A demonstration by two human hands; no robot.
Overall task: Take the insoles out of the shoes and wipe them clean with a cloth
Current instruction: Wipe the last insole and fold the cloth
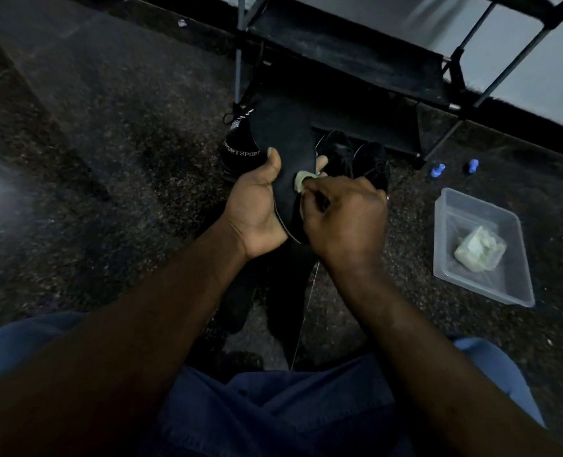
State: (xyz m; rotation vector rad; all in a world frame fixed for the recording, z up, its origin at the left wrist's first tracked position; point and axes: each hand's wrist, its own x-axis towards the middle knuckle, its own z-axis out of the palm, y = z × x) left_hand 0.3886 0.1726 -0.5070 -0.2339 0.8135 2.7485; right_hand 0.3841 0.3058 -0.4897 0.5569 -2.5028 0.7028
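A dark speckled stone floor (108, 159) fills the dim room; a black metal-framed shoe rack with fabric shelves (339, 54) stands at the far side against a pale wall (537, 77). Just in front of the rack's lowest shelf sit a pair of black lace-up shoes (339, 153); beside the rack's left leg stands a black sneaker lettered SPORT (240, 150). Nearer than the rack, above the floor, the left hand (257, 209) grips a long black foam insole (283, 136) by its lower half, thumb curled over the edge; the right hand (346, 219) pinches a small pale cloth (301, 181) against the insole's face. To the right of the rack's front foot lie two small blue objects (437, 170); closer in, a clear rectangular plastic tub (517, 225) holds a crumpled pale rag (479, 250). Left of the rack, the floor lies open to the frame's edge.
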